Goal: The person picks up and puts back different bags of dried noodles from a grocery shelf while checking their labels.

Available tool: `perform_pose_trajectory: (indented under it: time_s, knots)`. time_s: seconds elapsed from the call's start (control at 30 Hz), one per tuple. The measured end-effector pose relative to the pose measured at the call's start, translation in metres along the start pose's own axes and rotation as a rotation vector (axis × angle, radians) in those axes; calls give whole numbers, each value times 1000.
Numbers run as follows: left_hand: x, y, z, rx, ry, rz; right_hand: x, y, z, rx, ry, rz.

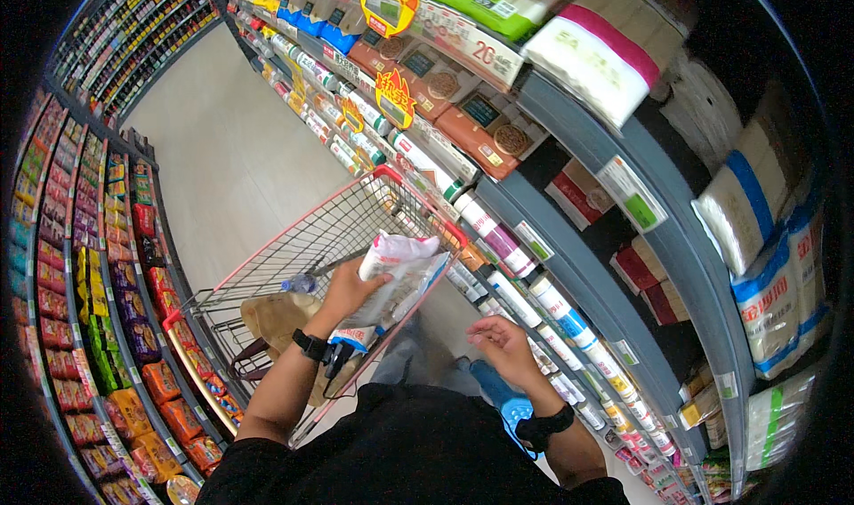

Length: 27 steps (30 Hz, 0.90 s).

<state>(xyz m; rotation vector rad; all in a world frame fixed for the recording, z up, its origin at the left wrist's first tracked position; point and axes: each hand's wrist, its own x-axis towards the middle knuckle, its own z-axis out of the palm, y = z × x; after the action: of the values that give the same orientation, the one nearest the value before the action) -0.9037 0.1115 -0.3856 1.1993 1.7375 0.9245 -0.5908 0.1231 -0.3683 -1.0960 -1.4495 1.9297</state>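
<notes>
My left hand (353, 290) grips a white and pink plastic package (395, 251) over the wire shopping cart (300, 221). Beside and below that package lies a clear-fronted packet (407, 285), with a blue and white end showing near my left wrist; whether the fingers also hold it, I cannot tell. My right hand (502, 345) is right of the cart, near the shelf, its fingers loosely curled with nothing seen in them. Within the cart are a tan cloth bag (277, 321) and a clear bottle with a blue cap (300, 283).
Shelves of wrapped noodle rolls (494, 231) and packages (594, 51) run close along the right. Snack shelves (127, 291) line the left, past the cart. The pale aisle floor (220, 138) stretches ahead to further shelves (147, 31). A blue shoe (517, 415) shows below.
</notes>
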Motion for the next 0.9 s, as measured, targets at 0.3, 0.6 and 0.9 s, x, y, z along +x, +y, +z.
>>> perform_pose_trajectory:
  time_s: [0.3,0.6,0.9]
  knots:
    - [64,-195,7,567,-4,-190,26,-1,7,-7,66,91]
    - [59,-279,42,14,-421,-373,19,-9,-7,23,204,132]
    - [46,-249,54,-62,-538,-502,-32,-14,-65,26,600,-89]
